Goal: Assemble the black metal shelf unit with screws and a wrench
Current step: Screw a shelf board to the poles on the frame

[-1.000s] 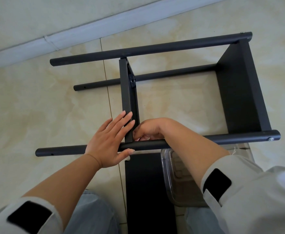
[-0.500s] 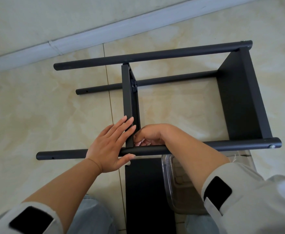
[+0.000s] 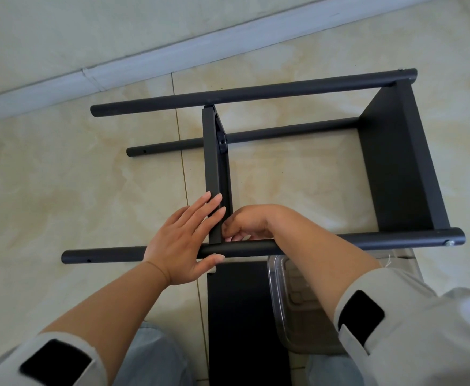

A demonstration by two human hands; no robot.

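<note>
The black shelf frame lies on its side on the tiled floor. Its near pole crosses in front of me, with a silver screw at its right end. The middle shelf panel stands on edge between the near pole and the far pole. My left hand lies with straight fingers against this panel and the near pole, thumb under the pole. My right hand reaches over the pole, fingers curled at the joint. What they hold is hidden. No wrench shows.
A second shelf panel is fixed at the frame's right end. A loose black panel lies on the floor by my knees, beside a clear plastic box. A white skirting board runs along the wall behind.
The view has shifted, so the frame sits lower in the picture. Both hands stay at the same joint, with only small finger movements of the right hand.
</note>
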